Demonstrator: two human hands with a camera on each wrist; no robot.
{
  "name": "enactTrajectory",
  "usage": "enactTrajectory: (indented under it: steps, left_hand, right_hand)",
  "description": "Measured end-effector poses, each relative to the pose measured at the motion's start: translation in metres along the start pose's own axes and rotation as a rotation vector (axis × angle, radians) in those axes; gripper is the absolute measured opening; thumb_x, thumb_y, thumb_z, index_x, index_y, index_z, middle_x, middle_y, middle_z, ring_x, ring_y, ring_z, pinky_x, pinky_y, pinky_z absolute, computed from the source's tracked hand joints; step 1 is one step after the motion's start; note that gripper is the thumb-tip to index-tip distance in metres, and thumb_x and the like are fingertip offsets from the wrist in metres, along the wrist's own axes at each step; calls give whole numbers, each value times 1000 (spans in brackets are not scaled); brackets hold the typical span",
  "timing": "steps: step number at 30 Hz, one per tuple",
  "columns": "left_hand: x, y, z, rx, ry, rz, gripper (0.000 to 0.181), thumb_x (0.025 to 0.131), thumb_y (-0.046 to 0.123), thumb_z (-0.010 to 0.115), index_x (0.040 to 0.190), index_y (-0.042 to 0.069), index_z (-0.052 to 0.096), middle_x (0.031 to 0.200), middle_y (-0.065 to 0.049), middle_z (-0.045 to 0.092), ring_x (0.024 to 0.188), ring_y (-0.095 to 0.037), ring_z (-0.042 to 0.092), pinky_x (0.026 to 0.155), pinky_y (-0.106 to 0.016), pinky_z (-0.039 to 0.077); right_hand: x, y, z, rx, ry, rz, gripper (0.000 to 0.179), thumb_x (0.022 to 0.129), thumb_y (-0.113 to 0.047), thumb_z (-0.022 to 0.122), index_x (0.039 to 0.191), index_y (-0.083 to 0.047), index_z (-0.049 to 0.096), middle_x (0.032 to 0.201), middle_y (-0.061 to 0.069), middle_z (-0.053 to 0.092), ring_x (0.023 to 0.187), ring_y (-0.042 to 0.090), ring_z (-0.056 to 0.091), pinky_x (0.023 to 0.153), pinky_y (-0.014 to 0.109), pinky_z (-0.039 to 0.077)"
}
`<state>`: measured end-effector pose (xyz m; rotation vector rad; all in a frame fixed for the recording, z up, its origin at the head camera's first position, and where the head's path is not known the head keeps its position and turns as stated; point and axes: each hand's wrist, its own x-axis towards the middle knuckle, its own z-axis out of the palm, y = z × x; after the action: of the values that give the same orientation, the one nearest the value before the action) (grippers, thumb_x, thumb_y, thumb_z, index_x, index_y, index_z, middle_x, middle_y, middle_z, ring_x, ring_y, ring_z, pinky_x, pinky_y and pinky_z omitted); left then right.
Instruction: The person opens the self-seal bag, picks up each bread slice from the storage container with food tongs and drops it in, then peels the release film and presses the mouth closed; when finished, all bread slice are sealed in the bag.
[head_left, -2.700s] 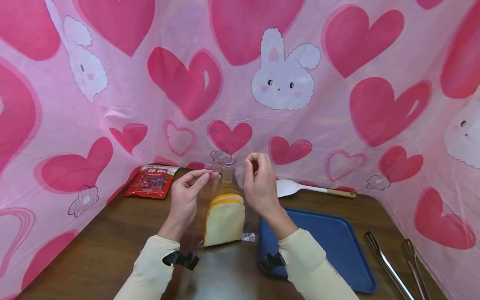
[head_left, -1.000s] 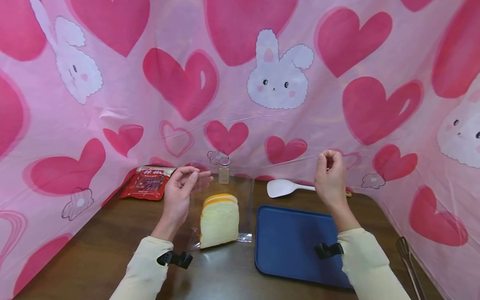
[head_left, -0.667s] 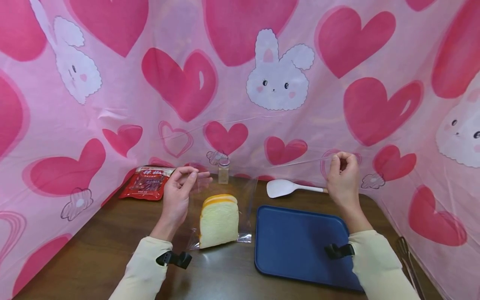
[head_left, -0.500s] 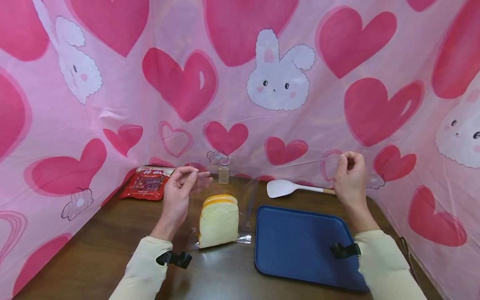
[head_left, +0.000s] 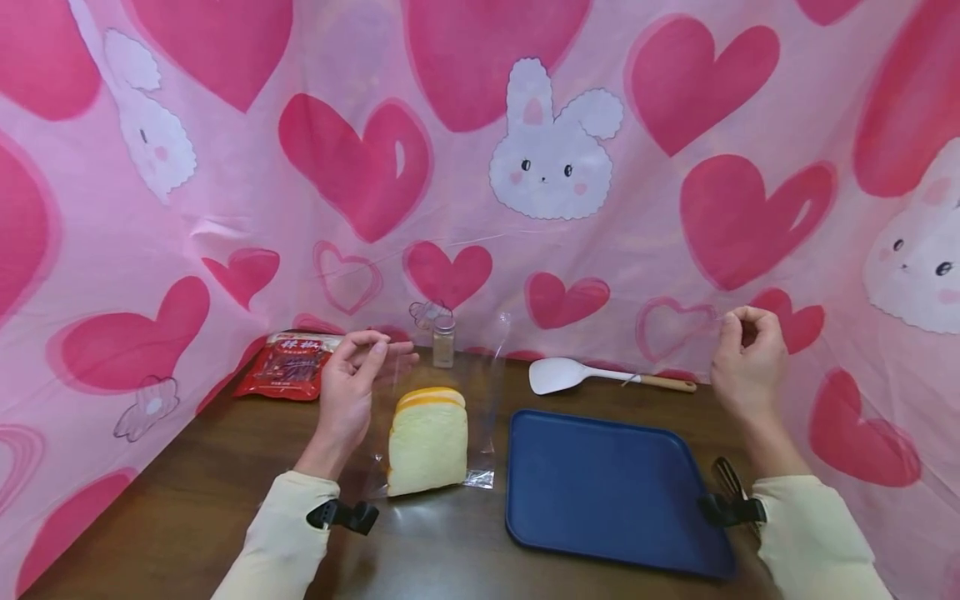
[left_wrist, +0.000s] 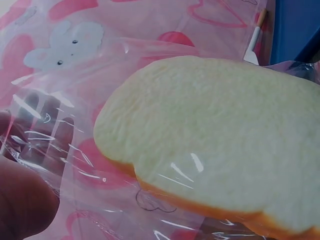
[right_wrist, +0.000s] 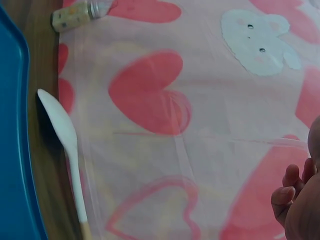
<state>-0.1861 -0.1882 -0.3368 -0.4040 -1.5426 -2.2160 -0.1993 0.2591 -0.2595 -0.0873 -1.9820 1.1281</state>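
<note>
My left hand [head_left: 348, 387] pinches the upper left edge of a clear plastic bag [head_left: 480, 478] at the middle of the table. Inside it stand bread slices [head_left: 427, 446] with orange crust. The left wrist view shows the thumb in front of the film and the other fingers behind it. My right hand [head_left: 750, 358] is raised beyond the blue tray's right side, thumb and fingertips pinched on a thin clear strip [head_left: 675, 343]. That strip trails down to the left, apart from the bag. In the right wrist view only some curled fingers [right_wrist: 285, 197] show.
Right of the bread lies a blue tray [head_left: 607, 492], with a white spatula [head_left: 558, 375] behind it. A small jar [head_left: 443, 343] stands behind the bag. A red food packet [head_left: 288, 367] lies at the back left. Metal utensils [head_left: 726, 477] are partly hidden by the right arm.
My right hand has moved right from beside the bag, drawing out the thin clear strip, whose far end now hangs loose. The bag's upper right corner now stands up. The left hand keeps its hold.
</note>
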Motion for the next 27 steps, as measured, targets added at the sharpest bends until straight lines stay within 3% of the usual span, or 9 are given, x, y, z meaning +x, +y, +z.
enactTrajectory:
  steps: [4,9,13,20,24,27]
  left_hand:
    - [1,0,-1,-33,-1,11,7,109,8,56,114,4,60,100,1,83,92,-17,82,87,-38,65]
    - [1,2,-1,-41,3,15,18,109,7,56,118,-8,54,100,0,83,91,-18,82,86,-39,65]
    - [0,3,-1,-32,9,6,14,109,7,56,117,-5,56,100,1,83,91,-18,82,87,-38,65]
    - [0,3,1,-35,4,10,16,109,8,56,118,-6,55,100,1,83,92,-18,82,87,-37,65]
    - [1,2,1,-26,6,0,6,109,10,57,113,8,61,101,2,83,92,-17,82,87,-36,65]
    - [1,2,1,-24,8,-2,7,109,10,57,113,7,61,101,2,83,92,-17,82,87,-36,65]
  right_hand:
    - [-2,2,-14,-32,-50,-42,4,108,-18,53,106,-17,56,89,-16,47,79,5,47,67,10,40]
    - [-6,3,-36,-163,-65,-102,23,106,-17,55,114,5,60,85,-27,47,77,-6,46,70,7,36]
    - [-12,4,-57,-236,-84,-110,22,105,-15,58,114,4,63,82,-34,47,77,-12,45,72,5,34]
    - [-22,13,-101,-286,-231,-204,19,105,-6,58,115,10,59,88,-32,44,78,-10,42,71,1,34]
    - [-33,22,-121,-308,-265,-207,13,102,-1,59,109,11,60,83,-33,45,74,-12,41,65,4,34]
    - [-45,28,-136,-328,-291,-201,9,102,4,58,106,11,60,82,-34,46,72,-14,40,62,4,35]
